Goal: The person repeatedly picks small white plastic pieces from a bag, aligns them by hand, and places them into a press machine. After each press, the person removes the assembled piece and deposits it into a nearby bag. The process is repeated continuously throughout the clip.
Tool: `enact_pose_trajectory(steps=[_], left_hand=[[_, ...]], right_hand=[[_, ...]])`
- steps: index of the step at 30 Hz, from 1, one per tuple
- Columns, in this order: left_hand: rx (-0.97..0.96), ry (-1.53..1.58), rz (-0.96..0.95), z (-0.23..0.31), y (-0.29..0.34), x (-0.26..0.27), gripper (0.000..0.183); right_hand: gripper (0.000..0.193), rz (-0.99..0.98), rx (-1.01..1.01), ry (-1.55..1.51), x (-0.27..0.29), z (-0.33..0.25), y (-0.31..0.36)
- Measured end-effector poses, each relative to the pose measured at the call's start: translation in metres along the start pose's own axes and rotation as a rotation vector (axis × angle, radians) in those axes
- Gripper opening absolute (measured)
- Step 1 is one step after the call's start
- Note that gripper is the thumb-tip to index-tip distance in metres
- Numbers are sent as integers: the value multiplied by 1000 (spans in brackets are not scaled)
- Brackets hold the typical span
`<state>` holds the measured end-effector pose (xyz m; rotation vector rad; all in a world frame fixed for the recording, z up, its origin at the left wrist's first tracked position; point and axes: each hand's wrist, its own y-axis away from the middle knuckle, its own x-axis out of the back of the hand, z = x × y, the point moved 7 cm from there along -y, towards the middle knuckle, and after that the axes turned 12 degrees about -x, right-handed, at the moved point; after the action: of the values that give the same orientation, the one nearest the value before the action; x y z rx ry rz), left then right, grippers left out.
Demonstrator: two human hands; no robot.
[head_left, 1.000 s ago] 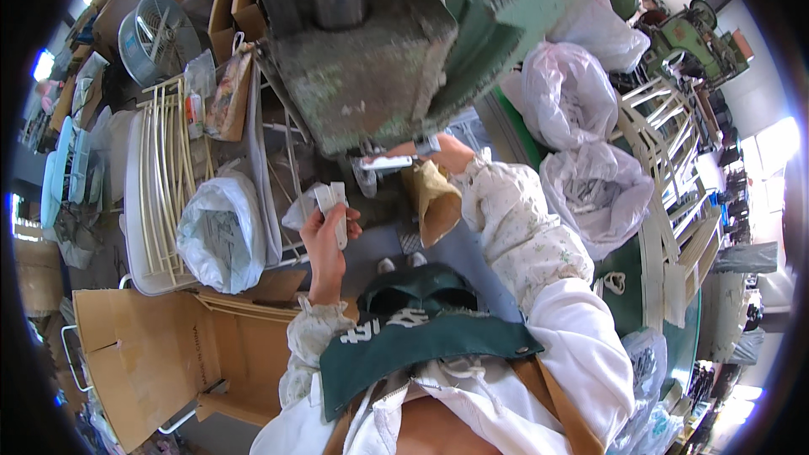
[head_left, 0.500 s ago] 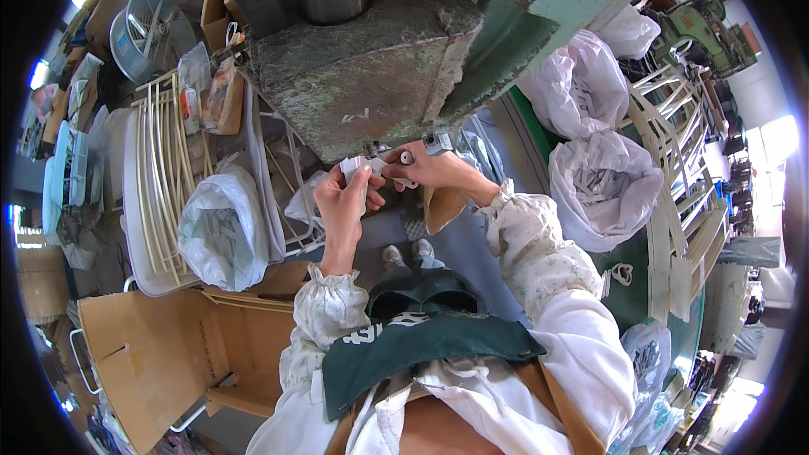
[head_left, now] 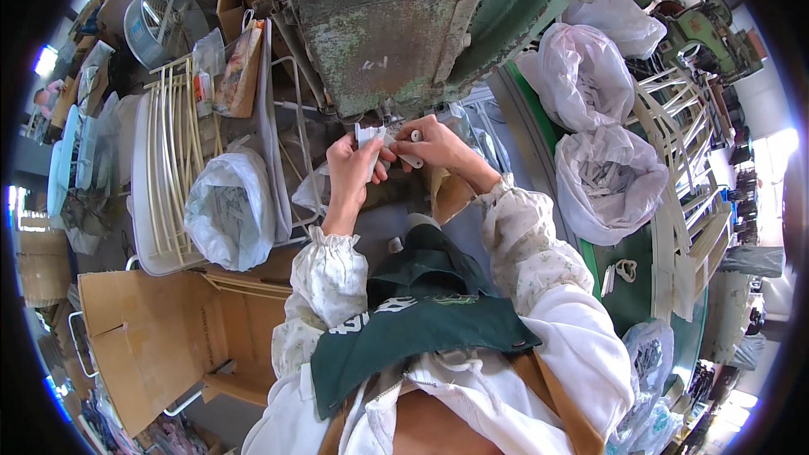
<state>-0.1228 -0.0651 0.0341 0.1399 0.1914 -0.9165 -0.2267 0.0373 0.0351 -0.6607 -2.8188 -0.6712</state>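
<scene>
Just below the block of a worn green press, my two hands meet in front of me. My left hand is closed around a flat white piece that sticks up past the thumb. Close beside it, my right hand pinches a small white part with a rounded end; a round white end with a dark hole shows above the fingers. Whether the white pieces touch or are joined is hidden by my fingers. Both forearms wear pale flowered sleeve covers.
At left, a white bag of small pieces stands by a rack of long cream strips. An open cardboard box lies lower left. Bags of white pieces and bundled frames rest on the right on a green surface.
My view has tilted, so the press block sits higher in the picture. My right fingers have drawn in closer to the left hand. Both hands keep their white pieces.
</scene>
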Motion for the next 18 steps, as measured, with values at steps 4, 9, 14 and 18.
enact_pose_trajectory(steps=[4, 9, 14, 18], left_hand=[[-8, 10, 39, 6, 26, -2, 18], [-15, 88, 227, -17, 42, 31, 14], [-54, 12, 285, -23, 41, 33, 13], [-4, 19, 279, -16, 41, 34, 14]], right_hand=[[20, 15, 25, -5, 0, -6, 9], [21, 34, 28, 54, 2, 8, 23], [21, 45, 14, 13, 3, 9, 23], [22, -2, -31, 19, 3, 3, 25]])
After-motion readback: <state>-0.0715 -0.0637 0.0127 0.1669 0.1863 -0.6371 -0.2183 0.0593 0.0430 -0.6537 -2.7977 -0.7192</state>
